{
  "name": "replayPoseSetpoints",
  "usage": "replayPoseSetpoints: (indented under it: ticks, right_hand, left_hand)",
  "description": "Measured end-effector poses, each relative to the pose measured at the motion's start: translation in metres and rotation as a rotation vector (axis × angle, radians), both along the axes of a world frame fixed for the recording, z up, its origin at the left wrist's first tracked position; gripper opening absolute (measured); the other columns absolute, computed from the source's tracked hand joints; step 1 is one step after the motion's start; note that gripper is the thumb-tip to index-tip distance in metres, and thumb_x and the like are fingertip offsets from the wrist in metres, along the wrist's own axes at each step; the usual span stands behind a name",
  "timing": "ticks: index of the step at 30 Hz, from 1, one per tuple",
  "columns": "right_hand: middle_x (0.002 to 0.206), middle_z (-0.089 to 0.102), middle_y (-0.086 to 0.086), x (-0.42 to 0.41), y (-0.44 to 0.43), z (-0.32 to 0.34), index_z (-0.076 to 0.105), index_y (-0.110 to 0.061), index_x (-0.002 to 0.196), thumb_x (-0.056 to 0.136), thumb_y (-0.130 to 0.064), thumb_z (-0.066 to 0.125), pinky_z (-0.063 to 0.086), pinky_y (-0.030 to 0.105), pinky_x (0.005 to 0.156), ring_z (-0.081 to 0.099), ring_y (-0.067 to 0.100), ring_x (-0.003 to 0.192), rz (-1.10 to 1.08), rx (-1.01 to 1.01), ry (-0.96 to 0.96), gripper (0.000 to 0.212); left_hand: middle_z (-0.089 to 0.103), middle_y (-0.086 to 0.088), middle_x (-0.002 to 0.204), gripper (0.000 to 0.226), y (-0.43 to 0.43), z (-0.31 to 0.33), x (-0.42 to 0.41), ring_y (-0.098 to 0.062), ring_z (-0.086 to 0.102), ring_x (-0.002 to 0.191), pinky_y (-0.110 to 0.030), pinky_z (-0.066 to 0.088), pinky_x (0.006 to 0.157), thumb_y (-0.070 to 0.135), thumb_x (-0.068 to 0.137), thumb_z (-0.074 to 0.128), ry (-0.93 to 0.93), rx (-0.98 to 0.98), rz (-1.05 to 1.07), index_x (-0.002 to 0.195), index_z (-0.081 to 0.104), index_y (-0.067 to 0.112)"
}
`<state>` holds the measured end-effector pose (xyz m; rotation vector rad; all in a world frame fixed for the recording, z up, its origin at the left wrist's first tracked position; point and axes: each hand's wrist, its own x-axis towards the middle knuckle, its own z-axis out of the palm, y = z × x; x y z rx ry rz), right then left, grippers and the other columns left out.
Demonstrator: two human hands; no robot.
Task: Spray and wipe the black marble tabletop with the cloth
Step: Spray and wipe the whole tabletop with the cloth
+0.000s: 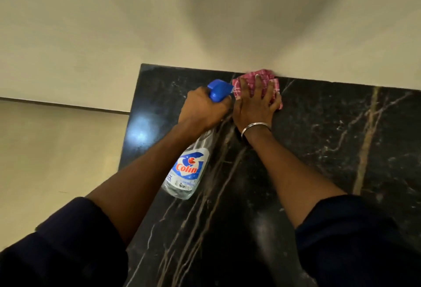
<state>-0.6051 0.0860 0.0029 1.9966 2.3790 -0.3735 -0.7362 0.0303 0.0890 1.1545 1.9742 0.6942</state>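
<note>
Pink checked cloth (264, 81) pinned flat under right hand (255, 104), fingers (270, 91) spread apart over it, at far edge of black marble tabletop (330, 138) against the wall (205, 24). Left hand (202, 109) wrapped tight round neck of spray bottle (189, 170), blue trigger head just beside cloth. Count: one cloth, one bottle, one metal bangle (255, 127) on right wrist.
</note>
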Motion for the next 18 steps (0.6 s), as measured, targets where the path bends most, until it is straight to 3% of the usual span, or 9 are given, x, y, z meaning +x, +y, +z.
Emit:
replayPoseSetpoints:
  ticks: [3,8,13,18]
  right_hand:
    - [0.164,0.003,0.010,-0.055,-0.010,0.004,0.007,-0.036,0.155,0.098,-0.043,0.031,0.003,0.067,0.113,0.000,0.043,0.148,0.088,-0.025,-0.001,0.061]
    - [0.163,0.011,0.009,-0.147,-0.026,0.006,0.039,-0.026,0.146,0.094,-0.044,0.042,0.005,0.065,0.114,0.005,0.040,0.148,0.250,-0.035,0.020,0.055]
    - [0.164,0.001,0.012,-0.201,-0.035,0.010,0.019,-0.024,0.154,0.097,-0.048,0.041,0.001,0.063,0.114,-0.003,0.041,0.148,0.366,-0.035,0.009,0.066]
    - [0.163,0.008,0.012,-0.215,-0.035,0.006,0.020,-0.024,0.154,0.098,-0.046,0.040,0.000,0.062,0.116,-0.003,0.040,0.149,0.473,-0.021,-0.007,0.063]
  left_hand:
    - [0.060,0.007,0.068,0.019,-0.014,0.000,-0.048,-0.004,0.059,0.061,-0.016,0.042,0.057,0.036,0.085,0.065,-0.005,0.021,0.061,0.095,0.062,0.021]
    - [0.058,0.006,0.074,0.022,-0.030,0.005,-0.105,-0.003,0.056,0.064,-0.011,0.040,0.057,0.034,0.088,0.064,0.032,0.037,0.116,0.103,0.054,0.022]
    - [0.056,0.003,0.072,0.031,-0.039,0.010,-0.138,-0.007,0.054,0.060,-0.015,0.039,0.053,0.038,0.085,0.065,0.072,0.026,0.181,0.103,0.058,0.014]
    - [0.052,0.005,0.068,0.028,-0.044,0.009,-0.146,-0.007,0.052,0.059,-0.016,0.037,0.052,0.038,0.086,0.065,0.100,0.013,0.241,0.098,0.055,0.015]
